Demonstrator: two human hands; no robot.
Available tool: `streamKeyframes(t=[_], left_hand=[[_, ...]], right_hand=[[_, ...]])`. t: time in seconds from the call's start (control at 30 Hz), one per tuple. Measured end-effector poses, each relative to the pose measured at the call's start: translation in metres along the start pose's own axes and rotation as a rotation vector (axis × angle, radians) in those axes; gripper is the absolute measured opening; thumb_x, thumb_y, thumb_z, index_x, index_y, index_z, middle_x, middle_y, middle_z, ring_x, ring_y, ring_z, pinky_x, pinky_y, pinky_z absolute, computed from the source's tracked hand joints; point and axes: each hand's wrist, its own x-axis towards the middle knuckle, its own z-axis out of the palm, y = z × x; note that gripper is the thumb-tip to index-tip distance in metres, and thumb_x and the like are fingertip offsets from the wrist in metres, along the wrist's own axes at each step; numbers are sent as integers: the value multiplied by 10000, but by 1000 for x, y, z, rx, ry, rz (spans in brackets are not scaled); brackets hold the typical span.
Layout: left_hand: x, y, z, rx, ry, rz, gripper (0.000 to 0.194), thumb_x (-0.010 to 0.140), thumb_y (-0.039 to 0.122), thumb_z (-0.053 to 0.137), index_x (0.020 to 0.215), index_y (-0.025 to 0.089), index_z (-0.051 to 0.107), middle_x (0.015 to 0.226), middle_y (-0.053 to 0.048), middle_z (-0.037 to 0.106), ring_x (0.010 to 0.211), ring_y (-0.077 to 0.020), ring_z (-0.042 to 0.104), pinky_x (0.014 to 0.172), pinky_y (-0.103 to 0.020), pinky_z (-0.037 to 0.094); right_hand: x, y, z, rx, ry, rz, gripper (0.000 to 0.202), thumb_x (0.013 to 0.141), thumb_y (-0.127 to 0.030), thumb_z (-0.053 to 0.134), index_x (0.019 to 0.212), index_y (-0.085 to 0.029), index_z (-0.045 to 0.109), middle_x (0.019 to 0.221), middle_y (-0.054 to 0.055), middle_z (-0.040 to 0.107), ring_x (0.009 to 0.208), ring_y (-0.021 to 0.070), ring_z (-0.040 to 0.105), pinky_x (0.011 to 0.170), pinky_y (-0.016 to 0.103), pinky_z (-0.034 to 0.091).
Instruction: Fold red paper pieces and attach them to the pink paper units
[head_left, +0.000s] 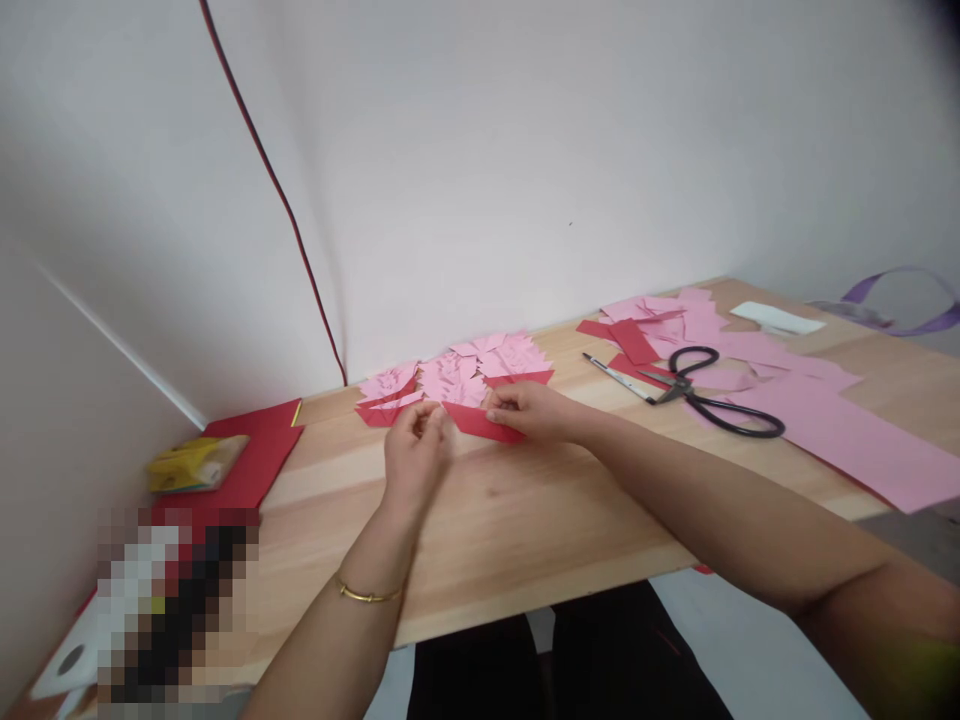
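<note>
A piece of red paper (pixel 480 423) with slanted ends is held just above the wooden table (pixel 495 520). My right hand (pixel 532 408) is closed, pinching its right part between thumb and fingers. At the paper's left corner my left hand (pixel 415 450) has its fingertips pinched together on it. Right behind both hands lies a heap of small folded pink paper pieces (pixel 454 378). A folded red piece (pixel 379 412) rests at the heap's left, and another red piece (pixel 536 379) partly shows behind my right hand.
Black-handled scissors (pixel 679 388), a pen (pixel 619 378), red strips (pixel 634 340) and pink paper sheets (pixel 840 420) lie on the right. A white strip (pixel 776 318) is beyond them. Red sheets (pixel 262 450) with a yellow packet (pixel 196 463) lie left. A wall (pixel 525 200) borders the back.
</note>
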Motion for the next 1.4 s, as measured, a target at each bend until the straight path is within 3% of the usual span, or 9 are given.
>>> streamKeyframes(t=[0.07, 0.27, 0.37, 0.47, 0.63, 0.77, 1.03, 1.3, 1.4], left_hand=[[-1, 4, -3, 202, 19, 217, 154, 790, 317, 578, 846, 193, 650, 798, -32, 637, 754, -156, 564, 729, -271, 418], [-6, -3, 4, 615, -552, 464, 210, 829, 181, 479, 876, 208, 682, 863, -60, 654, 815, -180, 576, 743, -294, 427], [-8, -7, 6, 753, -666, 505, 242, 836, 171, 457, 875, 207, 693, 883, -72, 634, 827, -181, 570, 732, -295, 435], [-9, -6, 6, 800, -686, 528, 247, 836, 180, 461, 874, 219, 702, 876, -73, 621, 813, -183, 560, 708, -298, 436], [-10, -3, 5, 802, -729, 564, 255, 822, 160, 455, 867, 221, 699, 887, -76, 617, 811, -189, 533, 688, -301, 410], [-12, -4, 4, 817, -716, 524, 222, 810, 174, 467, 840, 205, 684, 832, -75, 597, 760, -187, 508, 650, -299, 378], [-21, -1, -3, 547, -681, 428, 244, 838, 262, 475, 970, 224, 676, 878, -75, 635, 817, -203, 527, 719, -299, 389], [-31, -12, -7, 650, -659, 493, 315, 882, 251, 411, 1092, 205, 641, 1076, -92, 619, 1015, -230, 496, 910, -370, 375], [-32, -13, -8, 663, -651, 529, 319, 887, 241, 402, 1089, 194, 644, 1088, -99, 613, 1024, -233, 493, 914, -374, 375]], right_hand=[[0, 3, 3, -98, -68, 3, 131, 775, -241, 521, 682, -163, 569, 688, 3, 567, 630, 117, 487, 589, 234, 332], [0, 5, 13, -346, -48, -96, 102, 770, -208, 559, 700, -169, 622, 845, 41, 627, 816, 165, 532, 714, 277, 308], [1, 6, 13, -386, -55, -99, 93, 766, -248, 583, 732, -171, 623, 870, 46, 629, 841, 182, 531, 719, 289, 290], [0, 6, 9, -397, -25, -99, 86, 744, -235, 595, 805, -178, 618, 880, 44, 628, 805, 172, 526, 713, 288, 286], [-5, 5, 3, -296, -236, -127, 93, 707, -171, 560, 732, -191, 647, 710, -1, 629, 643, 122, 510, 605, 241, 300], [-4, 2, 2, -367, -250, -106, 103, 701, -187, 554, 727, -207, 652, 687, -8, 638, 630, 125, 503, 593, 245, 290], [-3, -2, -2, -441, -354, -169, 152, 729, -140, 503, 783, -207, 629, 773, -4, 664, 674, 129, 519, 639, 250, 299], [-29, 8, 7, -650, -118, -436, 193, 869, -197, 462, 914, -211, 649, 904, 53, 662, 817, 167, 547, 742, 305, 294], [-36, 5, 8, -832, -135, -524, 174, 881, -193, 468, 868, -190, 641, 849, 64, 650, 782, 164, 536, 786, 337, 279]])
